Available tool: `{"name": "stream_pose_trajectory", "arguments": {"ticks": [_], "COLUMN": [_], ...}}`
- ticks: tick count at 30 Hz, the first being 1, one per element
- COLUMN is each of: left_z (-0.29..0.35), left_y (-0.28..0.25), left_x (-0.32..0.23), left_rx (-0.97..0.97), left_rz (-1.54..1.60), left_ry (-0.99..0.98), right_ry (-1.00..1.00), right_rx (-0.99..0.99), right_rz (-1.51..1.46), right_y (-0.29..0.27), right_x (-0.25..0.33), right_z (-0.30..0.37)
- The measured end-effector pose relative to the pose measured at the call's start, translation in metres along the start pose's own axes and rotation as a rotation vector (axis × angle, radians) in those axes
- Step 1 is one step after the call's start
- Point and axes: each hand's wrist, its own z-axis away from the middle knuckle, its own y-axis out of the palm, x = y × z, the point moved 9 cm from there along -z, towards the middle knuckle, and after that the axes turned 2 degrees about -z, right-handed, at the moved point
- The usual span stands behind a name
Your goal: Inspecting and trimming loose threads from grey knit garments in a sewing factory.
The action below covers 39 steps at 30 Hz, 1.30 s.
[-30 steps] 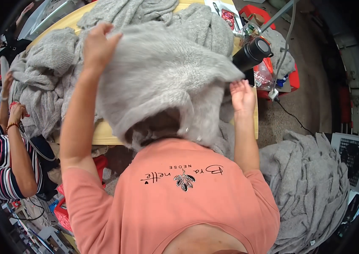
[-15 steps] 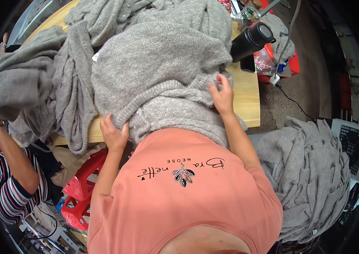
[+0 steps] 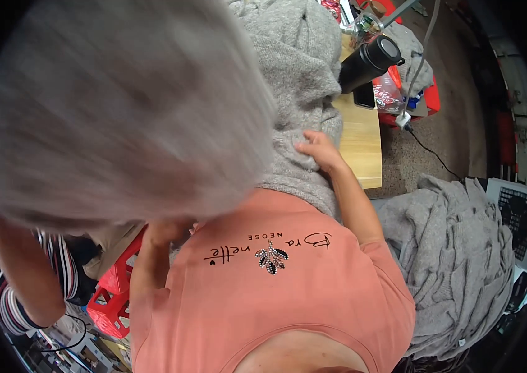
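Grey knitted garments, sweater-like point(image 3: 297, 81), lie heaped on the wooden table in front of me. My right hand point(image 3: 320, 151) rests at the right side of this knit, thumb and fingers a little apart, with no fold visibly pinched between them. A large grey knitted piece point(image 3: 120, 118), smeared by motion, hangs in the air over the left half of the view and hides much of the heap. My left hand point(image 3: 167, 231) is low beside my waist, just under the blurred knit's lower edge; its fingers are hidden or smeared.
At my left is a person in a striped top point(image 3: 12, 298), arm by the moving knit. Red plastic stools point(image 3: 111, 308) stand there too. A black bottle point(image 3: 369, 62) and a phone point(image 3: 364, 95) are on the table's right edge point(image 3: 363, 143). More grey knits point(image 3: 453, 267) are piled at my right.
The grey knit at the far left has swung up and rightward across the view, covering the heap. My left hand has moved down toward my waist; my right hand has shifted slightly down and left.
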Motion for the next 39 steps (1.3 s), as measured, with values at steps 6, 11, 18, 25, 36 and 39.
{"name": "stream_pose_trajectory", "arguments": {"ticks": [6, 11, 18, 25, 36, 39], "left_z": [-0.115, -0.166, -0.121, -0.122, -0.113, -0.106], "left_y": [-0.083, -0.032, 0.068, 0.054, 0.068, 0.075], "left_x": [-0.162, -0.063, -0.055, -0.070, -0.073, -0.066], "left_rx": [0.695, -0.106, 0.040, 0.040, 0.230, 0.167], "left_rz": [1.720, 1.034, 1.497, 1.434, 1.468, 1.495], "left_ry": [0.867, -0.523, -0.803, -0.699, -0.746, -0.832], "right_ry": [-0.858, -0.971, -1.257, -1.490, -1.621, -1.593], "right_rx": [1.085, 0.492, 0.257, 0.139, 0.031, 0.061], "right_rz": [0.373, 0.127, 0.446, 0.408, 0.591, 0.648], "right_y": [0.065, 0.013, 0.078, 0.105, 0.119, 0.126], "right_x": [0.122, 0.176, 0.188, 0.196, 0.189, 0.184], "right_z": [0.161, 0.172, 0.167, 0.153, 0.154, 0.151]}}
